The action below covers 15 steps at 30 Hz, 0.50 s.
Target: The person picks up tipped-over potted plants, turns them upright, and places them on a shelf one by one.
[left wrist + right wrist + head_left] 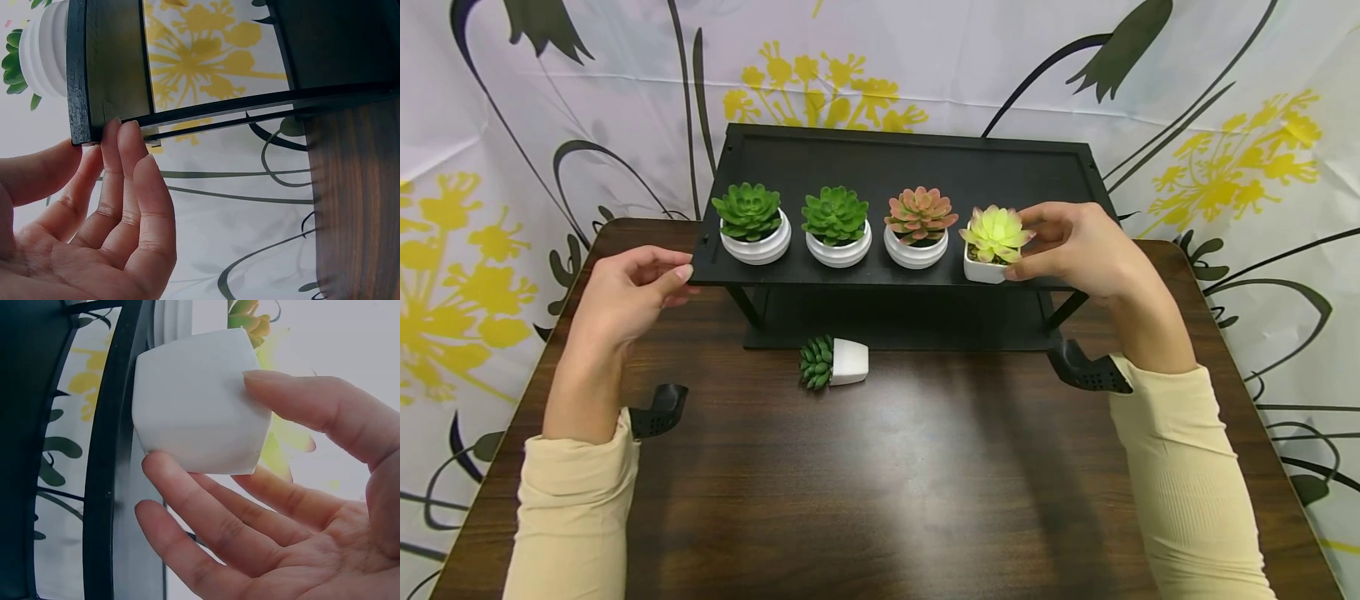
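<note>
My right hand holds a yellow-green succulent in a white square pot at the right front of a black two-tier shelf. In the right wrist view, the thumb and fingers are round the white pot, which is beside the shelf edge. My left hand pinches the shelf's left front corner, thumb on the outer side and fingertips under the top board in the left wrist view. Two green succulents and a reddish one stand in round white pots along the top board.
A dark green succulent in a white pot lies on its side on the brown wooden table, before the shelf's lower board. Behind stands a white curtain with yellow and grey plant prints. Black wrist mounts stick out from both sleeves.
</note>
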Motion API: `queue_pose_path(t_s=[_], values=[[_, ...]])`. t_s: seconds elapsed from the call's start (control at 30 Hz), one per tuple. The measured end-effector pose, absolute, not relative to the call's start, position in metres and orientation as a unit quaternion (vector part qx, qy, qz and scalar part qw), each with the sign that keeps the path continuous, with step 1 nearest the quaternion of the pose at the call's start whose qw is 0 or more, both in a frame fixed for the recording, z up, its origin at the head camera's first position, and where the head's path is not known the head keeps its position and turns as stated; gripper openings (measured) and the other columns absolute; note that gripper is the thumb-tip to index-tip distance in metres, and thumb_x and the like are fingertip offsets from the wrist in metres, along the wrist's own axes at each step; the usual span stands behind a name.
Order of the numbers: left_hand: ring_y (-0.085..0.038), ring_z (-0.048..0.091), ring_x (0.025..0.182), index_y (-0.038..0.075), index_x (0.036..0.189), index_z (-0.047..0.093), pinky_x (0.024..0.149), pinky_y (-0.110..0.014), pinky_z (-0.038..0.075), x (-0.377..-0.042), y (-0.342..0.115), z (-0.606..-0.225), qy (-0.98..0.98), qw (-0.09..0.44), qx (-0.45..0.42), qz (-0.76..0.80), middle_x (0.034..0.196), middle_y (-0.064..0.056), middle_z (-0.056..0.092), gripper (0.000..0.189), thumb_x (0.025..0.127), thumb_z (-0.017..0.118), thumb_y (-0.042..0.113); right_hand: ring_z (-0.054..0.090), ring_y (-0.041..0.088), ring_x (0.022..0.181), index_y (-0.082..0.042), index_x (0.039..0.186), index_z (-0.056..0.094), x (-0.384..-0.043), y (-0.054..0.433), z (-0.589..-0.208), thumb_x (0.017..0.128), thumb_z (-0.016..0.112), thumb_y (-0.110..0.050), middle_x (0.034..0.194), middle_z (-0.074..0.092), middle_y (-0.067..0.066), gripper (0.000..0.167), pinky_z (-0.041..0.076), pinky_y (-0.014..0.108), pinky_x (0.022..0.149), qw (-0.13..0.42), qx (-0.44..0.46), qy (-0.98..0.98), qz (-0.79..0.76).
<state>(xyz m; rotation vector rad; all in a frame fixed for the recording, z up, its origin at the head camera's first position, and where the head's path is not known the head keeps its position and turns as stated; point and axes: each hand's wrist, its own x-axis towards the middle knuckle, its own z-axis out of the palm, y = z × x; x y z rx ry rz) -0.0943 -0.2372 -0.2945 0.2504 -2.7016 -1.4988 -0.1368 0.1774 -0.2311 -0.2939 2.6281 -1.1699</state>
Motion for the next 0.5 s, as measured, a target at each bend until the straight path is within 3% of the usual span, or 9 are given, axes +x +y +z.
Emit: queue_pose_path(t_s=[0.5], values=[[0.006, 0.057, 0.061, -0.010, 0.112, 0.056, 0.060, -0.011, 0.049, -0.094, -0.237, -0.295, -0.874, 0.022, 0.079, -0.478, 0.069, 0.015, 0.058, 0.028, 0.091, 0.055, 0.009, 0.058, 0.014, 0.081, -0.003, 0.120, 0.056, -0.151, 0.177, -0.234, 0.072, 0.075, -0.003, 0.089, 0.067, 0.007, 0.052, 0.044, 0.028, 0.075, 0.129, -0.093, 0.896, -0.415]])
